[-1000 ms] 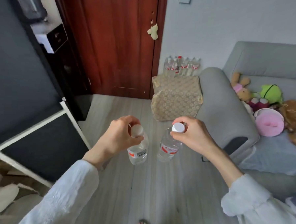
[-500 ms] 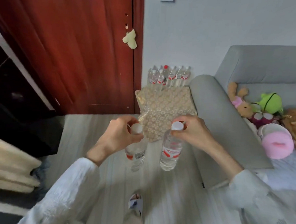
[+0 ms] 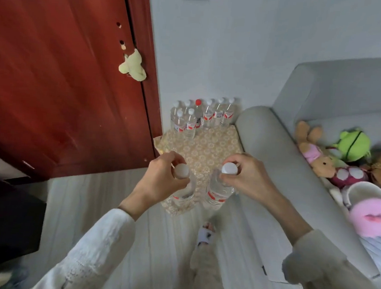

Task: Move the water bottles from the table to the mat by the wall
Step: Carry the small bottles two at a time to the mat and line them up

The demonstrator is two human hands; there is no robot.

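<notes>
We hold one water bottle in each hand, up in the air over the near edge of the mat [image 3: 203,149]. Our left hand [image 3: 161,178] grips the left bottle [image 3: 183,191] by its neck, and our right hand [image 3: 247,180] grips the right bottle [image 3: 218,193] the same way. More bottles [image 3: 202,117] stand on the mat by the wall, next to the grey sofa [image 3: 278,171].

A home living room: a grey sofa [image 3: 294,172] holds plush toys [image 3: 323,158] on its seat. Left of the sofa's arm lies a patterned mat [image 3: 202,149] on pale wood flooring, beyond it a red-brown wooden door [image 3: 67,82].
</notes>
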